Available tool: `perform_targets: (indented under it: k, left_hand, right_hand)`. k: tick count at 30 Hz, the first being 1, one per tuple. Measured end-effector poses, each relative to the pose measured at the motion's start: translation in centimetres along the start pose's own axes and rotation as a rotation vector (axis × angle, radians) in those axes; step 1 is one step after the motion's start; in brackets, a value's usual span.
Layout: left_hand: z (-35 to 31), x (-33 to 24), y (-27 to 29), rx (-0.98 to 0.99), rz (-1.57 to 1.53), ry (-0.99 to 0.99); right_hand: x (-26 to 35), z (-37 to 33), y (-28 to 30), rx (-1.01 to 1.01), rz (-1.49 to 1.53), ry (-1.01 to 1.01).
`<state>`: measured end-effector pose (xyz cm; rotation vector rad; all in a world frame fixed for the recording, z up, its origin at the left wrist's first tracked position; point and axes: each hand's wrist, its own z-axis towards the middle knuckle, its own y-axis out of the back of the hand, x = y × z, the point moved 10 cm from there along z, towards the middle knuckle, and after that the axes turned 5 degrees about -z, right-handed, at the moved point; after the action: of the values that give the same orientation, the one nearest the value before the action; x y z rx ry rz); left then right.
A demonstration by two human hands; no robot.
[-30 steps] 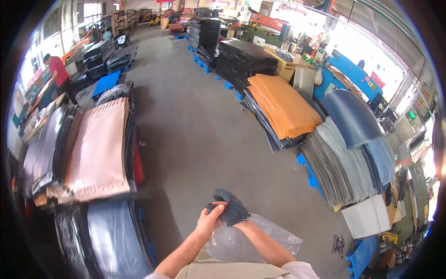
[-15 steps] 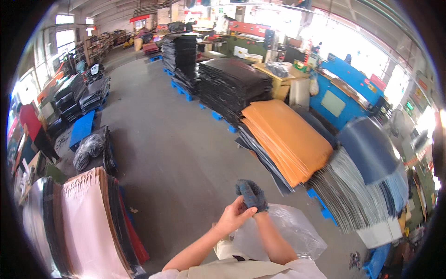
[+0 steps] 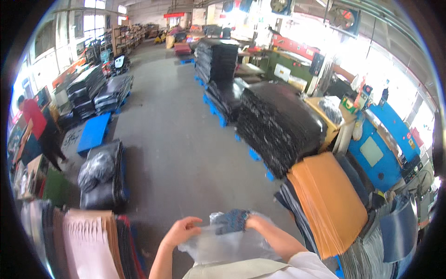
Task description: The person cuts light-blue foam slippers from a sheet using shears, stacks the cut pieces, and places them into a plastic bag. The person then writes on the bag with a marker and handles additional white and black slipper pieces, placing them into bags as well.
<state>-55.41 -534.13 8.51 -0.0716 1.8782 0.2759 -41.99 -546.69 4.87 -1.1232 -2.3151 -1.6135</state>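
Observation:
My left hand (image 3: 182, 231) is bare, its fingers spread and slightly bent beside the left edge of a clear plastic bag (image 3: 213, 249). My right hand (image 3: 231, 222), in a dark blue-grey knitted glove, is closed on the upper part of the bag. A crumpled bit of plastic shows at the glove's fingertips. The bag hangs in front of my light apron (image 3: 237, 269) and spreads behind my right wrist. Whether my left fingertips touch the plastic is hard to make out.
Orange sheets (image 3: 327, 200) are stacked on my right, with tall black sheet stacks (image 3: 278, 121) on blue pallets beyond. Pink sheets (image 3: 88, 237) stand at the lower left. Past them are a bagged bundle (image 3: 97, 169), a blue platform (image 3: 94, 134) and a person in red (image 3: 35, 118).
My hands have come apart; the left let go of the gloved right hand and moved left. The plastic bag now spreads between them. My view has turned right and risen.

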Motion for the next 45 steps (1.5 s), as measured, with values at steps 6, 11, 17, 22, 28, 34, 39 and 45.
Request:
perform_targets:
  k: [6, 11, 17, 22, 28, 34, 39, 45]
  left_hand:
    - [23.2, -7.0, 6.3, 0.366, 0.326, -0.145]
    - [41.4, -9.9, 14.3, 0.611, 0.642, -0.123]
    - [56.2, -13.9, 33.9, 0.462, 0.553, -0.046]
    - [65.5, -12.2, 53.3, 0.184, 0.361, 0.029]
    - [79.9, -6.9, 72.3, 0.197, 0.768, 0.186]
    - [99.3, -14.9, 90.5, -0.058, 1.07, 0.119]
    - [113.2, -23.5, 104.7, -0.316, 1.167, -0.214]
    - [120.3, -28.7, 129.3, -0.953, 0.316, -0.562]
  right_hand:
    - [-18.6, 9.4, 12.3, -0.003, -0.188, -0.564]
    - [-30.1, 23.9, 22.6, -0.02, -0.334, -0.561]
    - [-26.2, 49.6, 42.4, -0.316, -0.345, -0.004]
    - [-14.4, 77.2, 56.7, -0.099, -0.532, 0.127]
    - [-12.8, 97.4, 69.8, -0.09, -0.564, 0.054]
    - [-8.4, 104.7, 84.1, -0.197, -0.589, 0.147]
    - [-7.7, 117.1, 93.8, -0.293, -0.329, 0.206]
    - [-8.0, 143.4, 103.6, -0.349, -0.163, 0.3]
